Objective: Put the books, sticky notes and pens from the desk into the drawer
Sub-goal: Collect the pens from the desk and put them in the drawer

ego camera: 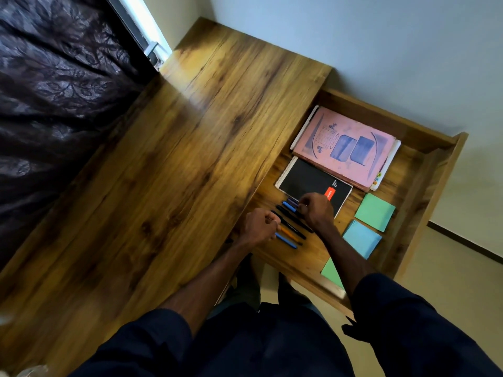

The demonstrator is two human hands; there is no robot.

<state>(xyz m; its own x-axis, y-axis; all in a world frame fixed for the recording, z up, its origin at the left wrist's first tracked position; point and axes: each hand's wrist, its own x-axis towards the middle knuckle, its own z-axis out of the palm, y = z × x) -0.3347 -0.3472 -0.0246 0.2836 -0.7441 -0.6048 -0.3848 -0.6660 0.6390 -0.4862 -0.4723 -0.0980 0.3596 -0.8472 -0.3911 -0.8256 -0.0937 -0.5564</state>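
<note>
Pens (291,229), black, blue, orange, in drawer (405,183)

dark navy sleeves (152,338) pushed up to elbows; forearms bare; matching dark navy top

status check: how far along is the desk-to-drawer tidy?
Done: pink book, black notebook and three sticky-note pads lie in the drawer.
In hand: left hand and right hand both grip the pens, lined up on the drawer floor.
Left: probably just releasing the pens; no task items show on the desk.
</note>
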